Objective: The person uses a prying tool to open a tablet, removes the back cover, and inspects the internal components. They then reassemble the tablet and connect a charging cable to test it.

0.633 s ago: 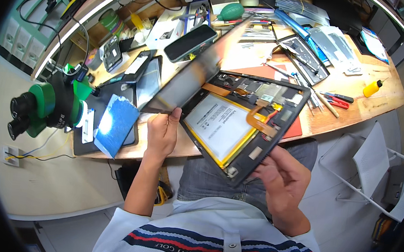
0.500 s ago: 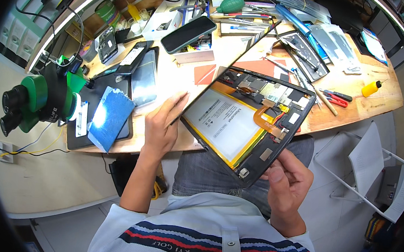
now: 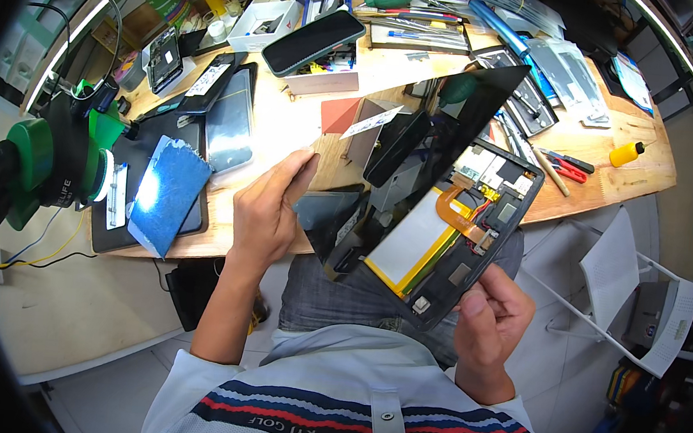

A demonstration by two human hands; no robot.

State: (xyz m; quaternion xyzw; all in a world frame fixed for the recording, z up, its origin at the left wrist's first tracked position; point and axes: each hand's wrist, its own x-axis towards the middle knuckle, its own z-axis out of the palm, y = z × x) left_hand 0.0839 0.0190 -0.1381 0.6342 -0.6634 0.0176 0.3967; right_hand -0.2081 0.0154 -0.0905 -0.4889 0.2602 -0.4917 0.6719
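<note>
Pinching tablet body (image 3: 455, 251) in right grip (image 3: 488, 336) by near edge of surface (image 3: 613, 182); can't tell if pinching screen (image 3: 447, 155) in left grip (image 3: 268, 214).

The pale wooden worktop (image 3: 643, 170) carries a small yellow bottle with a black cap (image 3: 625, 155), near a red-handled tool (image 3: 567, 171). At its left lies a flat black panel (image 3: 138, 153).

The screen panel (image 3: 442, 163) is covering part of the battery (image 3: 410, 245). The tablet body (image 3: 468, 258) is hiding some fingertips of the right hand (image 3: 492, 324).
</note>
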